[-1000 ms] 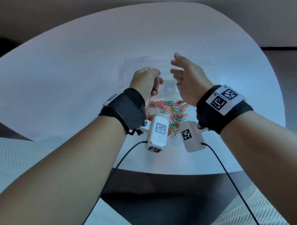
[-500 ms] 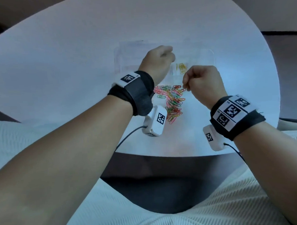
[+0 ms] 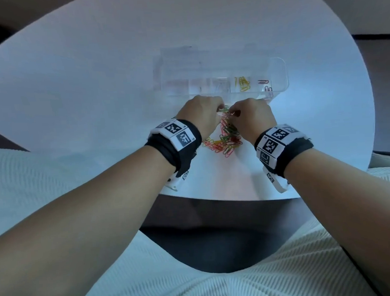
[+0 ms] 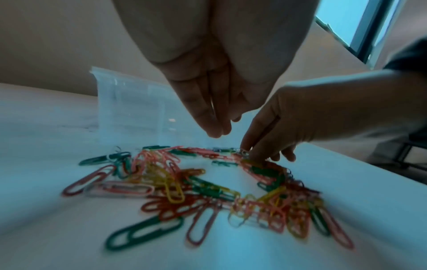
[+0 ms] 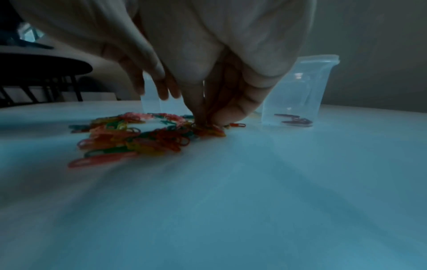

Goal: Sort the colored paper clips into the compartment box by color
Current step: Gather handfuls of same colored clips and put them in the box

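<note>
A pile of colored paper clips (image 3: pixel 227 142) in red, pink, yellow, orange and green lies on the white table, just in front of the clear compartment box (image 3: pixel 275 63). One box compartment holds yellow clips (image 3: pixel 243 84); the rightmost holds dark red clips (image 3: pixel 265 84). My left hand (image 4: pixel 219 129) hangs above the pile's (image 4: pixel 184 182) far edge, fingers straight and together, holding nothing. My right hand (image 5: pixel 205 122) reaches down into the far right of the pile (image 5: pixel 129 138), thumb and fingers pinched on a clip there. The clip's colour is hidden by the fingers.
The round white table (image 3: pixel 97 85) ends close to my body, its near edge (image 3: pixel 214 197) just behind my wrists. The box's (image 5: pixel 298 91) other compartments look blurred. A dark table or chair (image 5: pixel 41 69) stands off to the left in the background.
Both hands came down and back from the box to the clip pile. The right hand, held up by the yellow compartment before, now pinches into the pile.
</note>
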Available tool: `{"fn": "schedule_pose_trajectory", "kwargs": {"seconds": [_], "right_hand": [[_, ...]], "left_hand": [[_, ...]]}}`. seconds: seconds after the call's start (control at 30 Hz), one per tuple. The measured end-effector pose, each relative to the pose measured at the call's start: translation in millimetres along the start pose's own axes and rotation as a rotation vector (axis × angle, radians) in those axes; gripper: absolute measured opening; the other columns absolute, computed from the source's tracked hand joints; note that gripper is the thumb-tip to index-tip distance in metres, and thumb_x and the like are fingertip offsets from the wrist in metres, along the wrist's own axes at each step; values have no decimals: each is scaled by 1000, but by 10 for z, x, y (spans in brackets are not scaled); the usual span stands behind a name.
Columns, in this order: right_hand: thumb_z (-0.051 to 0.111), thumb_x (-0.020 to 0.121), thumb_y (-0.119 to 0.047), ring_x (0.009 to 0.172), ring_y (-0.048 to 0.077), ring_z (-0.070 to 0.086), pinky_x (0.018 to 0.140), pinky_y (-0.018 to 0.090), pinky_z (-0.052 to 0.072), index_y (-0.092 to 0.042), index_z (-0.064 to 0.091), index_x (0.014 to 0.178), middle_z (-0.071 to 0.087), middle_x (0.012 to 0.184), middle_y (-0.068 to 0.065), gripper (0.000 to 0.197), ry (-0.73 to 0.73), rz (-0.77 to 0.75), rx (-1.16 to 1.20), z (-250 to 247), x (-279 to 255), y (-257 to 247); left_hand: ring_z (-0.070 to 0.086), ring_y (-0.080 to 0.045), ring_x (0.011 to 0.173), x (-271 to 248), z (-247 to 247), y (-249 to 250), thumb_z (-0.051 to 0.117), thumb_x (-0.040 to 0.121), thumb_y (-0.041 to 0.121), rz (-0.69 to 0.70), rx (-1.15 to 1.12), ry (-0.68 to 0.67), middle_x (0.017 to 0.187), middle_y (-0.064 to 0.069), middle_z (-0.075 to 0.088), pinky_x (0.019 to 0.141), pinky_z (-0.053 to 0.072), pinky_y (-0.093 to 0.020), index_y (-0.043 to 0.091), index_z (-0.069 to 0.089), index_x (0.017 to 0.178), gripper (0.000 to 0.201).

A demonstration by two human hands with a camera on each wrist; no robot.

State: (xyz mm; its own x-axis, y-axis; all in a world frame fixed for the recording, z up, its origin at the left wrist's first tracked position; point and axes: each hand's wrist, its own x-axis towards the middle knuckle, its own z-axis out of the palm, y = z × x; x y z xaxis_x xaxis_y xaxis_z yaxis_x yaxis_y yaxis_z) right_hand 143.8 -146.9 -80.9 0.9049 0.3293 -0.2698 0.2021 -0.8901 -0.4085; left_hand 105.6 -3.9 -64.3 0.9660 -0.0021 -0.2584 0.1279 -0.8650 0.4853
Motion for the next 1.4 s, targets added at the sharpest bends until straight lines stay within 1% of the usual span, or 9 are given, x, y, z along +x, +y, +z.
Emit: {"fn": "schedule_pose_trajectory", "kwargs": {"seconds": [0.17,0.27,0.43,0.63,0.77,0.87,0.97,1.1,1.4], "right_hand": [[65,85,-16,94,21,65,80,27,52,-17,75,104,73,99,5,21,-18,82,187,-24,9,118],[61,85,-13,77,12,61,70,19,45,-19,73,107,70,89,-2,26,-34,133,376,-42,-17,180],[49,78,-3,50,19,48,50,25,38,-14,63,67,52,58,1,21,31,417,932,-58,-74,145],[22,79,12,48,19,33,42,20,29,-10,38,55,34,59,9,36,-28,555,1203,-186,-35,-15],[22,85,8,48,17,30,50,24,21,-9,39,56,34,58,9,37,-116,538,1101,-165,8,-30],[48,84,-11,45,15,41,50,24,31,-9,62,68,46,54,1,22,-82,453,819,-89,3,44],[62,83,-22,71,14,56,59,21,39,-17,73,83,63,75,-1,12,-44,328,477,-6,-33,109],[68,81,-26,74,15,59,58,21,43,-27,75,85,65,85,-1,8,-36,255,236,9,-47,113],[66,83,-34,88,27,65,71,30,52,-31,75,91,71,99,5,12,-32,203,59,29,-91,88]], "left_hand": [[59,-31,101,104,194,-9,46,91,1,50,159,-63,114,-9,60,86,49,-42,14,58,120,35],[59,-34,93,129,263,-1,47,89,-2,74,208,-64,111,-10,55,77,49,-41,10,57,116,31],[59,-33,86,171,288,0,48,88,-3,48,210,-37,105,-11,54,70,46,-39,9,59,111,27],[61,-30,96,146,218,-75,58,91,10,-70,55,-41,107,-8,65,81,49,-35,13,61,119,28],[65,-22,91,46,173,-152,60,89,14,-190,-144,29,95,0,72,86,53,-33,18,65,114,26],[67,-17,84,-17,179,-212,65,84,16,-252,-265,76,85,5,72,85,54,-33,20,68,106,23],[67,-16,83,-39,186,-245,72,79,17,-298,-374,105,83,4,71,85,55,-34,20,71,101,22],[67,-15,83,-50,183,-232,76,78,20,-297,-426,127,86,3,71,84,56,-33,20,73,101,23],[61,-9,51,-120,144,-239,80,75,13,-360,-656,143,65,1,68,57,55,-20,12,72,92,19]]}}
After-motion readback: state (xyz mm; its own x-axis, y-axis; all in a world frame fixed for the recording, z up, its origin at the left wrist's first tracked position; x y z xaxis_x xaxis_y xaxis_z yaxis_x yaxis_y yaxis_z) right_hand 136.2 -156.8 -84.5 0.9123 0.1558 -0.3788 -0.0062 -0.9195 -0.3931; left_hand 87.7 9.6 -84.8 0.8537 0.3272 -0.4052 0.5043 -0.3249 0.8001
